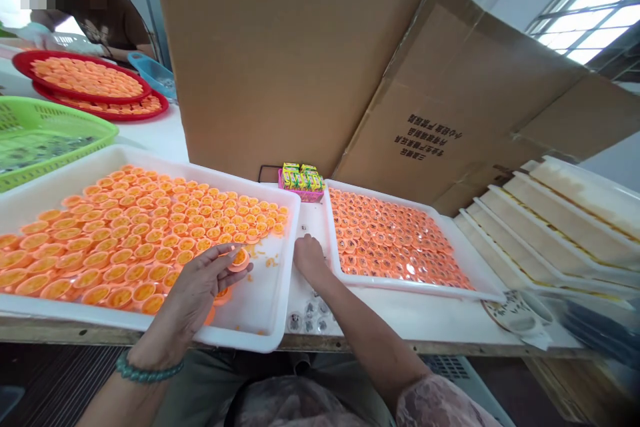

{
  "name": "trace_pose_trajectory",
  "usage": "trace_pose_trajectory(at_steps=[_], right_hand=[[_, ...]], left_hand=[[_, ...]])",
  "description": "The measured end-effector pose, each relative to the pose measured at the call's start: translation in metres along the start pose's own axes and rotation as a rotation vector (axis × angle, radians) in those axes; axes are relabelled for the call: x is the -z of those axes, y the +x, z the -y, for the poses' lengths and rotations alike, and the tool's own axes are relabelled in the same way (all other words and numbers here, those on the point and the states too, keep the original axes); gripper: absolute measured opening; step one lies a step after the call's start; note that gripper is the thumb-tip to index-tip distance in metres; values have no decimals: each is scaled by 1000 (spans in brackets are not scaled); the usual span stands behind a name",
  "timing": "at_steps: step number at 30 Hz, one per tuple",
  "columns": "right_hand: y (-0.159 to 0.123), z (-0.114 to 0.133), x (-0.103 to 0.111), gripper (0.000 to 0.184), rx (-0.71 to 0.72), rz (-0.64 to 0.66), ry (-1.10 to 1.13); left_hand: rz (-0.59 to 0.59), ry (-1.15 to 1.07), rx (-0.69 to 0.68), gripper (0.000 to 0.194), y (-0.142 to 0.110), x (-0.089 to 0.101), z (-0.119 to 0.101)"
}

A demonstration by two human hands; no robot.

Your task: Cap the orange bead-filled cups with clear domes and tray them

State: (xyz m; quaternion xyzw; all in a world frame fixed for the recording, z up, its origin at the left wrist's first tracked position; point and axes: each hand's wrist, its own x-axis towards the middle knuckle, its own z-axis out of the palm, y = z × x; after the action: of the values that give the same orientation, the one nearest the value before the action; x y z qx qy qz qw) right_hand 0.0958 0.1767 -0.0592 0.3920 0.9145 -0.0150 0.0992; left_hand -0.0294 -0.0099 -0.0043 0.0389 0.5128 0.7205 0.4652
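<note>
My left hand [207, 283], with a green bead bracelet on its wrist, pinches a small round orange plastic cup [239, 259] over the right part of a white tray [287, 267]. Rows of similar orange cups [130, 233] with yellowish centres fill most of that tray. Between the two trays, my right hand [310, 257] rests low at the table with its fingers curled in; whatever they pinch is hidden. Small clear round pieces with dark prints [310, 313] lie on the white table just in front of it.
Right of my hands, a second white tray [480, 293] holds orange cups with dark-printed tops. Behind stand cardboard sheets [290, 67] and a pink basket [310, 196] of small yellow-green boxes. Stacked white trays [555, 227] lean at right. Red trays [150, 90], a green basket [100, 137] and a person [117, 20] are at left.
</note>
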Motion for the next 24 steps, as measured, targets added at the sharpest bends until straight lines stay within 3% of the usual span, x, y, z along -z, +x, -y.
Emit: trace_pose_trajectory(at_steps=[5, 10, 12, 14, 16, 18, 24], right_hand=[[-15, 0, -9, 31, -19, -140, 51], [-21, -12, 2, 31, -51, -315, 185], [-28, -14, 11, 33, -60, -422, 419], [-36, -13, 19, 32, -28, -488, 856], [-44, -7, 26, 33, 56, -462, 1310], [-51, 1, 32, 32, 146, -373, 1576], [-63, 23, 40, 22, 198, -185, 1921]], left_hand=[[-2, 8, -18, 12, 1, 1, 1], [-11, 9, -18, 12, 0, 1, 0], [-2, 10, -23, 13, -1, 0, 0], [4, 19, -23, 14, -1, 0, 0], [13, 27, -22, 15, -1, 1, 1], [25, 35, -23, 15, -1, 2, 2], [39, 45, -38, 20, -1, 2, 2]])
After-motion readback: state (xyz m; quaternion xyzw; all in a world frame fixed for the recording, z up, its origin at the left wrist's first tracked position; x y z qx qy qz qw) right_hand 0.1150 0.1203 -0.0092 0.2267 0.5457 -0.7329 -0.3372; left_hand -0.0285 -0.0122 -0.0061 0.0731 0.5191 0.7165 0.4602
